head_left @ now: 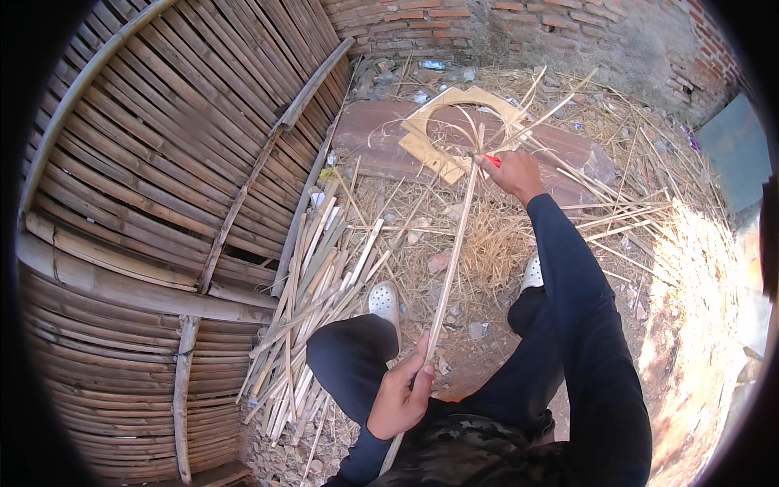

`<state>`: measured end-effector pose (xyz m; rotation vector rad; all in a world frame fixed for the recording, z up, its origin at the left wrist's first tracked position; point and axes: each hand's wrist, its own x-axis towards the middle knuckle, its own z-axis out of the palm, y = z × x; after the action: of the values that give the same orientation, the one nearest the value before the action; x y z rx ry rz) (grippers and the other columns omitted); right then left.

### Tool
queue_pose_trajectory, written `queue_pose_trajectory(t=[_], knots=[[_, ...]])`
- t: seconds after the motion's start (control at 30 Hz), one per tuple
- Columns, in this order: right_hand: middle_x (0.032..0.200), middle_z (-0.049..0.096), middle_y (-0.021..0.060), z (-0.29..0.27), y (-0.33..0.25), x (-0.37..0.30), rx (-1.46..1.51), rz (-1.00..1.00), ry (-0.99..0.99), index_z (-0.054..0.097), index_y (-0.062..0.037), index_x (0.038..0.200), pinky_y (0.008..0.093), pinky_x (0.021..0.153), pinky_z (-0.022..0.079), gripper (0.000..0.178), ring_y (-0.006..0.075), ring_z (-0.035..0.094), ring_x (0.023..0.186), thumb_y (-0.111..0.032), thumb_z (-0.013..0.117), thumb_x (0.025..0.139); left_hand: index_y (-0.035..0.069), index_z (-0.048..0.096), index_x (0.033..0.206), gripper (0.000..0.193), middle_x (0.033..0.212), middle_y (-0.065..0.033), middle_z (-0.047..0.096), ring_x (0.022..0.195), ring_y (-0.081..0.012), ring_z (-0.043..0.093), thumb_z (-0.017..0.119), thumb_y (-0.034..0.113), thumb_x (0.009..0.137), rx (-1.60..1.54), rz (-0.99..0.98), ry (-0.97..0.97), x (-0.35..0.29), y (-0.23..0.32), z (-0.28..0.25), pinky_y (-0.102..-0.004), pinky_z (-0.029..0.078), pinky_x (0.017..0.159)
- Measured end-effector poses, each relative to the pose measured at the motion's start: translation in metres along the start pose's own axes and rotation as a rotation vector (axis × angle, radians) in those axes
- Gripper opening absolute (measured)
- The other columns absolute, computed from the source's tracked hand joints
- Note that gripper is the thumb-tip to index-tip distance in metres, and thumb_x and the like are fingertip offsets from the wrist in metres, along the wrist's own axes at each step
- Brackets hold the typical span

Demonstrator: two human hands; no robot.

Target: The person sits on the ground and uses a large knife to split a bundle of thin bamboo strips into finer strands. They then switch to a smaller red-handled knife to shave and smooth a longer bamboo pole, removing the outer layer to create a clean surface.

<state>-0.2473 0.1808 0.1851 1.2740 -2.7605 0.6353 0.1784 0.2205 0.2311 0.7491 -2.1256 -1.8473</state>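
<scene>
A long pale bamboo strip (457,252) slants from my lap up toward the far middle. My left hand (403,394) is closed round its near part, with the thumb lying along it. Farther up, my right hand (513,172) is closed on a red-handled tool (491,161), probably a knife; its blade is hidden where it meets the strip. Thin curled shavings (462,122) spread from that spot. Just beyond lies a yellowish board with a large round hole (418,120), on a reddish-brown slab (365,134).
Split bamboo strips (304,300) lie piled to the left, beside a bamboo-slat wall (154,162). More strips (625,215) lie at right. Shavings (495,252) cover the ground between my white clogs (383,302). A brick wall (560,36) closes off the far side.
</scene>
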Motion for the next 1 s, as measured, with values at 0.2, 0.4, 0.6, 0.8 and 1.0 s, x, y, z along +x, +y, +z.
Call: queue_pose_trajectory(t=[0.2, 0.4, 0.6, 0.8, 1.0], knots=[[0.055, 0.055, 0.0189, -0.016, -0.034, -0.026, 0.274, 0.049, -0.124, 0.061, 0.0012, 0.062, 0.0452, 0.054, 0.044, 0.083, 0.0357, 0.061, 0.057, -0.075, 0.037, 0.085, 0.001, 0.035, 0.144, 0.049, 0.077, 0.0031, 0.049, 0.062, -0.0024, 0.043, 0.047, 0.006, 0.097, 0.101, 0.055, 0.079, 0.01, 0.011, -0.005, -0.0175, 0.038, 0.056], [0.053, 0.057, 0.0153, -0.034, -0.094, -0.119, 0.265, -0.443, -0.258, 0.068, -0.0096, 0.063, 0.0435, 0.052, 0.047, 0.07, 0.0331, 0.061, 0.054, -0.074, 0.048, 0.08, -0.007, 0.044, 0.134, 0.044, 0.091, -0.0205, 0.061, 0.079, -0.0213, 0.062, 0.048, 0.002, 0.091, 0.264, 0.113, 0.182, 0.017, 0.033, -0.017, -0.0282, 0.047, 0.077], [0.049, 0.056, 0.0133, -0.026, -0.104, -0.136, 0.25, -0.57, -0.162, 0.069, -0.0103, 0.062, 0.0416, 0.045, 0.045, 0.068, 0.0316, 0.059, 0.046, -0.074, 0.052, 0.076, -0.008, 0.046, 0.132, 0.045, 0.082, -0.0193, 0.057, 0.071, -0.0298, 0.06, 0.051, 0.0, 0.087, 0.381, 0.192, 0.22, 0.021, 0.033, -0.014, -0.0329, 0.048, 0.069], [0.046, 0.055, 0.0132, -0.019, -0.108, -0.112, 0.175, -0.542, -0.032, 0.068, -0.0092, 0.061, 0.041, 0.047, 0.046, 0.068, 0.0321, 0.059, 0.047, -0.074, 0.053, 0.076, -0.009, 0.048, 0.129, 0.045, 0.075, -0.0205, 0.053, 0.067, -0.0348, 0.057, 0.051, -0.002, 0.085, 0.466, 0.173, 0.25, 0.028, 0.04, -0.019, -0.0365, 0.046, 0.063], [0.05, 0.057, 0.016, -0.01, -0.092, -0.085, 0.222, -0.389, -0.099, 0.068, -0.0079, 0.063, 0.0429, 0.051, 0.047, 0.069, 0.034, 0.06, 0.051, -0.072, 0.05, 0.08, -0.009, 0.048, 0.129, 0.044, 0.076, -0.0201, 0.054, 0.067, -0.033, 0.059, 0.052, -0.002, 0.085, 0.438, 0.166, 0.228, 0.019, 0.035, -0.021, -0.0342, 0.047, 0.065]])
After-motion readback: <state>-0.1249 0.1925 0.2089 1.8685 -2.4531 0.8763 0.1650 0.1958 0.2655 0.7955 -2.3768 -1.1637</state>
